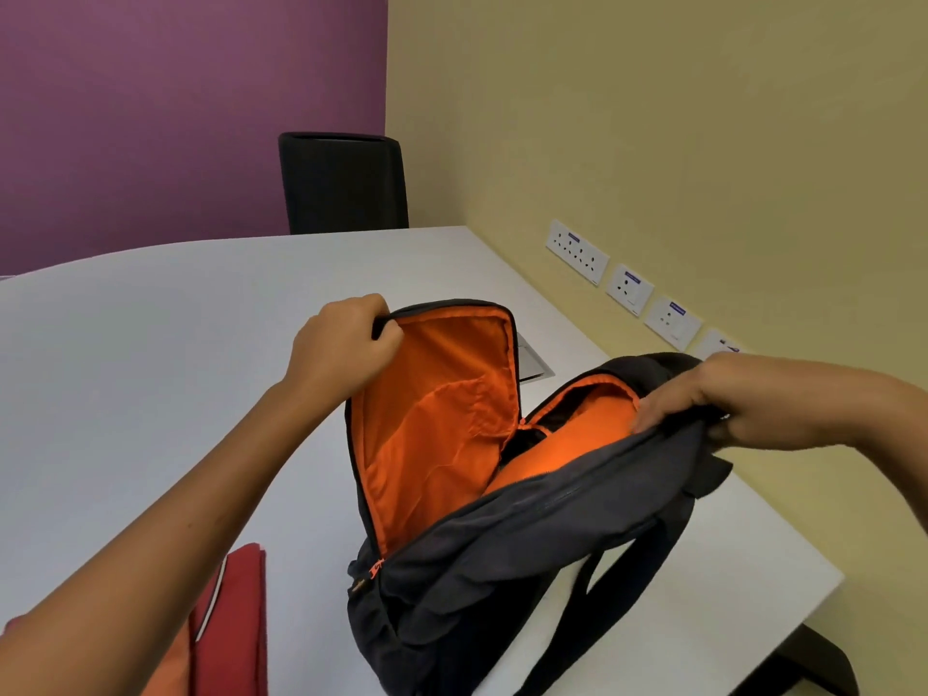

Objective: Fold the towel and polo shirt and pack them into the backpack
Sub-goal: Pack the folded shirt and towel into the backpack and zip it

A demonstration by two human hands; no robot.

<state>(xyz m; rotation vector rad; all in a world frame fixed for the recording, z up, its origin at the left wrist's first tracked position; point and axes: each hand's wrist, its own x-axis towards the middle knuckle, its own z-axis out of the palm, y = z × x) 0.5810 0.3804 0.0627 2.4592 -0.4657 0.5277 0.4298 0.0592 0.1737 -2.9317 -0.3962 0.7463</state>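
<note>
Folded red polo shirt (pixel 233 630) lies at the near left of the backpack (pixel 527 560), with a strip of orange cloth (pixel 168 665) just beside it at the frame's bottom edge; whether that strip is the towel cannot be told. Both sit on the white table (pixel 150 374), apart from the bag and from either hand. Backpack stands unzipped, its front flap (pixel 437 409) lifted upright and showing orange lining; the main compartment shows only orange lining and a dark inner pocket, no clothing visible inside. Left hand (pixel 341 344) grips the flap's top left corner, fingers curled over the edge. Right hand (pixel 723 399) pinches the backpack's rear top rim, pulling the mouth wide. Black shoulder straps (pixel 617 595) trail off the backpack's near right side. Behind the backpack stands a black chair (pixel 344 183)
</note>
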